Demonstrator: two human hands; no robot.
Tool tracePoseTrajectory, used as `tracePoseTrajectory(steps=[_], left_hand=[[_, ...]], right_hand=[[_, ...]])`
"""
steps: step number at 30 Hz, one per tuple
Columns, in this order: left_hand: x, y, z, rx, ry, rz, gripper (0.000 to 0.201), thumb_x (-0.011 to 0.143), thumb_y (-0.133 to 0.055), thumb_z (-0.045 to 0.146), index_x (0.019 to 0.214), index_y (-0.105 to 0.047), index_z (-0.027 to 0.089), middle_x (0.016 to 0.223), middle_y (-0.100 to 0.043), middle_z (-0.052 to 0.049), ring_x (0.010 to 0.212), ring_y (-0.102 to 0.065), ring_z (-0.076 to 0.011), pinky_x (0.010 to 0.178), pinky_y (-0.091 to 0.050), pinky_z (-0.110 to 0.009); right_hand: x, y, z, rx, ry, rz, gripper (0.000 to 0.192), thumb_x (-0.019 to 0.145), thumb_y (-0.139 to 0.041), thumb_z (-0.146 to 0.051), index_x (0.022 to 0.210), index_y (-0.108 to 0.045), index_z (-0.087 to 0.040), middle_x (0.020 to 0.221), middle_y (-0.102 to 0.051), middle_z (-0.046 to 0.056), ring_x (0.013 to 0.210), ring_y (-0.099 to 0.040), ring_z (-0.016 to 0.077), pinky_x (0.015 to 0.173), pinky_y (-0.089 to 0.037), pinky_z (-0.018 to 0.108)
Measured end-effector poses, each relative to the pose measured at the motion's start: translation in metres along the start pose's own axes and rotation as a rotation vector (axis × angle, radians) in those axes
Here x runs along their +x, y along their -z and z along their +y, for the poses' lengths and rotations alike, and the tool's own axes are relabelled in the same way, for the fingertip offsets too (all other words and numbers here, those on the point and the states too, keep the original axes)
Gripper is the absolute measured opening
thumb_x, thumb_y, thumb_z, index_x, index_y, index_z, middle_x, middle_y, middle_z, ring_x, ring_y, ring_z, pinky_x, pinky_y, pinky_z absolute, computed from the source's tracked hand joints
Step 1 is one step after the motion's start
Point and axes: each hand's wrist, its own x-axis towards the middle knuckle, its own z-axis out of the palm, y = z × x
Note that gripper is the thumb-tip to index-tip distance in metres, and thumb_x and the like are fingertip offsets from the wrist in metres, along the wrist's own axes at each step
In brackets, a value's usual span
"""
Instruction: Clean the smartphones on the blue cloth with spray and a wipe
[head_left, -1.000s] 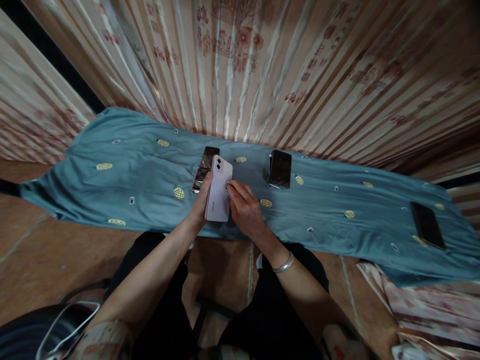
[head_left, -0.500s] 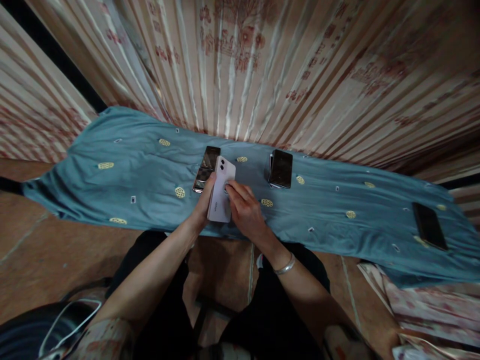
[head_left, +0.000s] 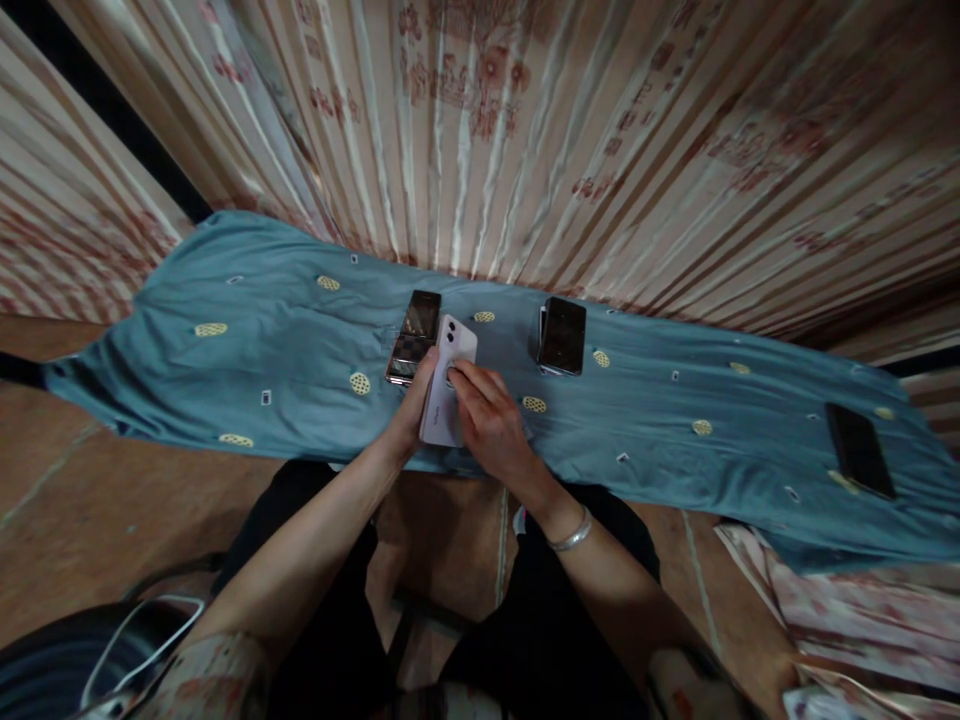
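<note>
Shifted rightward: white phone (head_left: 442, 395) in left hand (head_left: 412, 405); back lettering (head_left: 436, 417) illegibly small.

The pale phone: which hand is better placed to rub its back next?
Probably the right hand: its fingertips are at the back of the pale phone, while the left hand holds its edge.

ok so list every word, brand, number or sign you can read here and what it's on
None can be read with certainty.
Pale phone in the left hand: small lettering on the lower back, too small and blurred to read.
Curtain: printed marks that resemble characters at upper right, too blurred to read.
Teal cloth: small printed rectangles, any marks inside too small to read.
</note>
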Motion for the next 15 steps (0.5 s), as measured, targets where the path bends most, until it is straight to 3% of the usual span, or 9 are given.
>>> tracePoseTrajectory(steps=[5,11,15], left_hand=[[-0.003,-0.003,0.000,0.003,0.024,0.052,0.037,0.107,-0.048,0.035,0.127,-0.069,0.013,0.087,-0.077,-0.006,0.081,-0.075,-0.0162,0.060,-0.057,-0.020],[-0.002,0.001,0.002,-0.083,0.027,0.077,0.028,0.106,-0.052,0.032,0.105,-0.074,0.015,0.066,-0.067,0.001,0.054,-0.061,-0.0089,0.049,-0.049,-0.016],[0.002,0.003,-0.001,-0.056,0.042,0.072,0.030,0.105,-0.052,0.032,0.111,-0.076,0.016,0.067,-0.068,-0.001,0.057,-0.064,-0.0124,0.053,-0.052,-0.020]], right_hand=[[0.000,0.001,-0.006,-0.008,-0.006,-0.007,0.045,0.103,-0.042,-0.011,0.143,-0.063,-0.017,0.141,-0.068,0.015,0.132,-0.063,0.0257,0.116,-0.052,0.047],[-0.001,0.000,-0.016,-0.018,0.034,-0.014,0.044,0.103,-0.041,-0.010,0.139,-0.066,-0.018,0.138,-0.070,0.013,0.129,-0.065,0.0243,0.115,-0.054,0.045],[0.000,0.003,-0.014,0.006,0.024,0.000,0.043,0.103,-0.042,-0.010,0.140,-0.065,-0.015,0.139,-0.069,0.014,0.129,-0.064,0.0246,0.113,-0.055,0.045]])
